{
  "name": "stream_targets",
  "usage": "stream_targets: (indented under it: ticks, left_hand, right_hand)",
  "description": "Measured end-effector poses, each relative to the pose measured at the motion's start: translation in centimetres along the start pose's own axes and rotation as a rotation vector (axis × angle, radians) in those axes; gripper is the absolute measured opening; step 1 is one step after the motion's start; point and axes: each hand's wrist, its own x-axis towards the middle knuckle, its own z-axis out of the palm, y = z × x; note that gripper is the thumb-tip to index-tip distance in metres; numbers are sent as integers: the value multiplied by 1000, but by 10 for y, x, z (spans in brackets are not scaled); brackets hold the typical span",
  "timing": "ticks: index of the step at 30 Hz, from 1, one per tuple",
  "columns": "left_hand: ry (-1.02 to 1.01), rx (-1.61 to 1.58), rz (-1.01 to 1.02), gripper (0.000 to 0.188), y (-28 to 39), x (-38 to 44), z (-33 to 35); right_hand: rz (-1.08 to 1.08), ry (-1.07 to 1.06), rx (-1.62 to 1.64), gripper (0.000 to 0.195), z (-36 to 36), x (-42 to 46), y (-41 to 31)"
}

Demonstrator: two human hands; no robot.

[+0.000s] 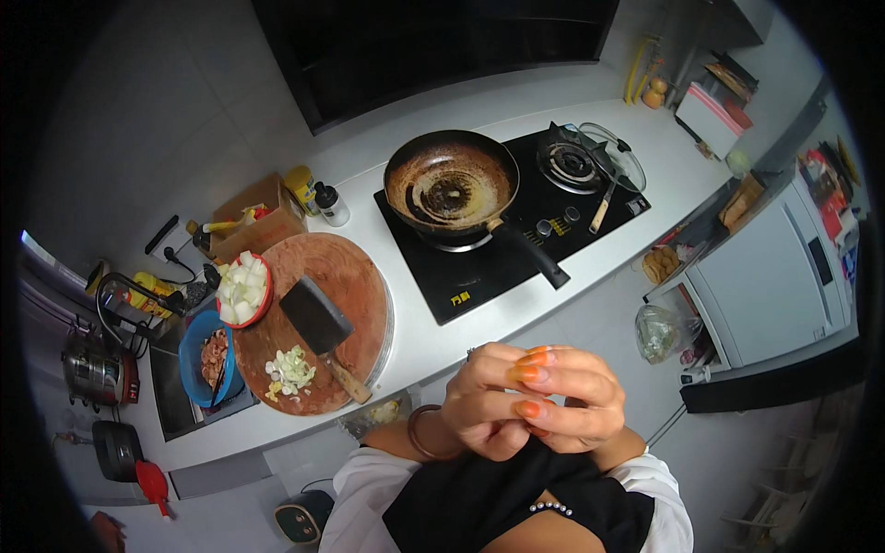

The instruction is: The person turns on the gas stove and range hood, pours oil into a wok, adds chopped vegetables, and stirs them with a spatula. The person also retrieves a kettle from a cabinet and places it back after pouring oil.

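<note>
My left hand [482,404], with a bracelet [420,432] at its wrist, meets my right hand [586,401] in front of my chest. The fingers of both are curled and their orange-nailed tips touch or overlap; whether anything lies inside is hidden. Beyond them a worn frying pan [449,183] sits on the left burner of a black gas hob [442,294], its handle towards me. To the left, a cleaver [317,314] lies flat on a round wooden chopping board [346,263], beside a pile of chopped garlic or scallion [290,371].
A red-rimmed bowl of white vegetable chunks [243,289] stands at the board's left edge. A blue basin with raw meat [190,366] is at the sink [169,408]. A glass lid [626,166] rests by the right burner. A cardboard box [259,231] and seasoning bottle [333,206] stand behind.
</note>
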Motion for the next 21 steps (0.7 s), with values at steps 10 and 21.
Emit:
stream_targets:
  ticks: [10,21]
  left_hand:
    - [143,-338,-952,15,-99,-7,11]
    - [729,-211,-1475,56,-161,-38,30]
  right_hand:
    - [620,-150,-88,38,-36,-22,100]
    - [1309,-189,379,42,-53,-107,202]
